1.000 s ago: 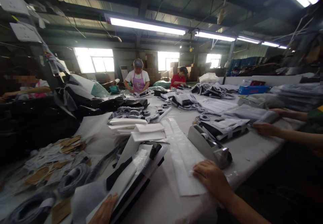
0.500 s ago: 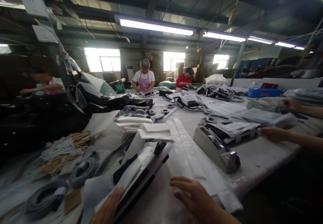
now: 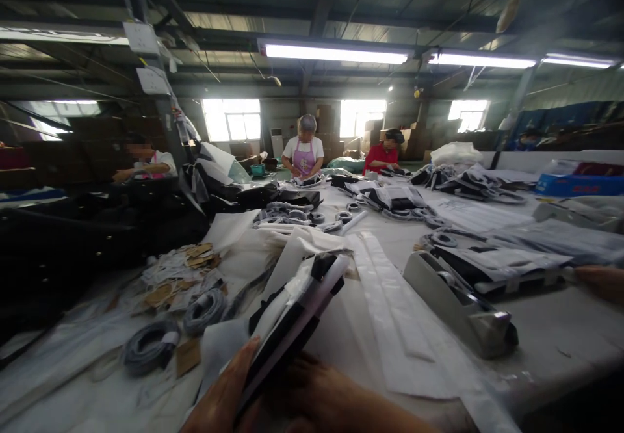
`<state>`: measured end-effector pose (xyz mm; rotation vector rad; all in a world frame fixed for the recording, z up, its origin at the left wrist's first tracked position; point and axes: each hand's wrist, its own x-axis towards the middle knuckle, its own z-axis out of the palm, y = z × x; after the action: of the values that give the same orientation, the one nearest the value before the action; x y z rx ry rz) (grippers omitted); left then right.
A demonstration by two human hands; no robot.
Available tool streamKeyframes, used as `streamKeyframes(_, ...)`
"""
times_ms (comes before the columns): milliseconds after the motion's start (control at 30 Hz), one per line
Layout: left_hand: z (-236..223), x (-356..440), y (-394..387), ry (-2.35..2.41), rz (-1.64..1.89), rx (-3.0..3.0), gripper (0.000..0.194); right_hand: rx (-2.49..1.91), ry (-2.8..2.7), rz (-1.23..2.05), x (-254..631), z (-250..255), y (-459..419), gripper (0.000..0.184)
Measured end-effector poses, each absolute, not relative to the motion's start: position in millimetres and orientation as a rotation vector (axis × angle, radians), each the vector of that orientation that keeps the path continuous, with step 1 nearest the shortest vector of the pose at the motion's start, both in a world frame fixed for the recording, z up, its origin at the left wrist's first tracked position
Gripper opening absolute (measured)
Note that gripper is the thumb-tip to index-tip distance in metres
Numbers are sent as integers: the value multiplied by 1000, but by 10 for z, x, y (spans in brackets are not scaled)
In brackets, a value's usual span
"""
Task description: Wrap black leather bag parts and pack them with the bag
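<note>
Two hands lift a flat black-and-white bundle at the near edge of a crowded white desk.

The left hand point(image 3: 221, 397) clasps the lower edge of the bundle point(image 3: 292, 319), thumb up its white face; the right hand point(image 3: 326, 400) is under its dark underside, though how far those fingers curl cannot be told. The bundle tilts up and away, raised off the desk point(image 3: 536, 335). Just right lie long clear plastic sleeves point(image 3: 404, 329), then a grey tape dispenser point(image 3: 461, 303). To the left sit coiled grey cables point(image 3: 149, 348) and brown card tags point(image 3: 188, 267). At the far end stand a person in a pink apron point(image 3: 305, 155) and a person in red point(image 3: 385, 153).
</note>
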<state>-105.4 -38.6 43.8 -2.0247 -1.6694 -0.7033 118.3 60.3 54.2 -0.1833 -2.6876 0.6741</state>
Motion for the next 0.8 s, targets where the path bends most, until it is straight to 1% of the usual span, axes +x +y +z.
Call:
streamKeyframes(67, 474, -1076, -401, -1661, -673, -2004, 72, -322, -2680, 650, 1216, 418, 606, 70)
streamKeyframes(100, 481, -1085, -406, -1664, -666, -1993, 72, -384, -2677, 610, 1244, 307, 598, 71)
streamKeyframes(133, 481, -1090, -410, -1665, -663, -1988, 71, -423, -2678, 562, 1270, 188, 584, 67)
streamKeyframes(200, 464, -1078, -418, -1658, -663, -1997, 72, -416, -2708, 486, 1291, 6, 550, 51)
streamKeyframes(233, 450, -1063, -423, -1650, -659, -2006, 73, -397, -2724, 473, 1276, -30, 537, 47)
streamKeyframes(300, 419, -1024, -432, -1632, -641, -2009, 77, -391, -2727, 510, 1203, 11, 530, 51)
streamKeyframes(367, 388, -988, -438, -1614, -609, -2003, 76, -433, -2692, 557, 1109, 118, 544, 56)
streamKeyframes(400, 373, -976, -440, -1591, -593, -2003, 74, -453, -2668, 534, 1076, 153, 551, 52)
streamKeyframes(467, 342, -970, -436, -1523, -556, -2011, 70, -464, -2631, 419, 1060, 130, 548, 37)
streamKeyframes(533, 310, -976, -425, -1467, -532, -2005, 67, -385, -2620, 294, 1105, -8, 521, 32)
streamKeyframes(600, 281, -975, -413, -1455, -510, -1973, 62, -266, -2621, 243, 1163, -172, 489, 33)
streamKeyframes(667, 264, -958, -408, -1460, -483, -1937, 54, -204, -2641, 258, 1181, -267, 475, 38)
streamKeyframes(733, 267, -928, -414, -1458, -449, -1916, 48, -237, -2682, 329, 1141, -261, 486, 43)
streamKeyframes(800, 288, -898, -431, -1439, -437, -1909, 46, -326, -2692, 404, 1080, -197, 510, 50)
